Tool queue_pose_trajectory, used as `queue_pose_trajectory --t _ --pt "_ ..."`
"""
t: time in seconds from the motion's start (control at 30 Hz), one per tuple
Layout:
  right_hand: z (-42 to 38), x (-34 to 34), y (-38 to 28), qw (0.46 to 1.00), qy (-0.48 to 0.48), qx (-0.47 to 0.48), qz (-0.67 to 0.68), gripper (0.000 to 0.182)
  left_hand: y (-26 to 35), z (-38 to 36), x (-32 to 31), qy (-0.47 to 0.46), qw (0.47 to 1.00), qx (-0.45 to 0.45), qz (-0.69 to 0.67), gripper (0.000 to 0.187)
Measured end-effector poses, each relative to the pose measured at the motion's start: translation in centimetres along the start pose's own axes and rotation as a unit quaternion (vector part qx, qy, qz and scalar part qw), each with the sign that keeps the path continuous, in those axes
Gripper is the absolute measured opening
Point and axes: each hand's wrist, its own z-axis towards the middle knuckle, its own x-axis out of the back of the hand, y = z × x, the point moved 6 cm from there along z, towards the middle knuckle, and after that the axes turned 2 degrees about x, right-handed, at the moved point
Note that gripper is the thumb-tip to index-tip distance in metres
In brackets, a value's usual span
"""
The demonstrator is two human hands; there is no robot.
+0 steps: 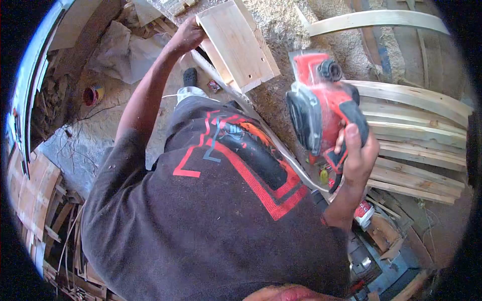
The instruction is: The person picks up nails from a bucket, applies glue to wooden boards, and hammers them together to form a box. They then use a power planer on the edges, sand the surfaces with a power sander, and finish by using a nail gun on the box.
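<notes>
While the view is being taken steeply downward over a dark shirt with a red print, a red and black power tool, probably an electric planer, is being held up at about three o'clock from the picture's centre. It is being gripped by the right hand, whose fingers are wrapped closed around the black handle, with the thumb lying up along it. The tool is being kept in the air, clear of the wood below, its dark round side turned toward the shirt.

At about twelve o'clock a pale wooden board piece is being held by the left hand; the fingers are curled over its near edge at the left corner, though how tightly cannot be told from this angle. The board is being tilted, with small holes showing near its lower right corner.

Beyond it, sawdust is lying thick on the ground. Between one and four o'clock, curved wooden slats are lying stacked side by side. At nine o'clock a small red spool is sitting on the dusty floor, well apart from both hands.
</notes>
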Motion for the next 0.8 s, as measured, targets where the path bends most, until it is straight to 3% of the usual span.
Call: queue_pose_trajectory --t 0.07,0.13,0.2,0.27,0.37,0.4,0.5,0.67,0.8 --pt "-1.4 0.4 1.7 1.000 0.004 -0.005 -0.016 0.040 1.1 0.0 0.0 0.004 1.000 -0.026 0.016 0.027" --pt "-2.3 0.2 3.1 0.999 -0.003 -0.002 -0.036 0.042 2.2 -0.5 0.1 -0.017 0.996 0.076 0.038 0.029" --pt "-2.3 -0.9 3.6 0.998 -0.022 0.010 -0.058 0.043 2.8 -0.5 0.2 -0.022 0.996 0.086 0.034 0.030" --pt "-1.8 -1.8 4.3 0.994 -0.036 0.023 -0.105 0.044 2.6 -0.4 0.0 -0.012 1.000 0.003 -0.004 0.030" --pt "-0.8 -2.8 4.2 0.995 -0.045 0.024 -0.085 0.043 2.3 -0.1 -0.1 -0.008 1.000 -0.020 0.007 0.029" --pt "-0.4 -3.4 3.2 0.995 -0.060 0.002 -0.078 0.043 1.4 0.1 0.0 -0.030 0.999 -0.040 -0.007 0.028" --pt "1.3 -4.4 2.1 0.988 -0.044 0.055 -0.140 0.042 0.1 0.1 -0.1 -0.024 1.000 0.014 -0.013 0.027" --pt "4.3 -7.3 -0.8 0.992 -0.061 0.007 -0.114 0.040 2.5 -0.2 -0.2 -0.032 0.999 -0.013 -0.027 0.036" --pt "7.5 -9.6 -2.9 0.988 -0.064 0.040 -0.136 0.041 4.3 -0.5 0.1 -0.056 0.996 0.067 0.022 0.041"
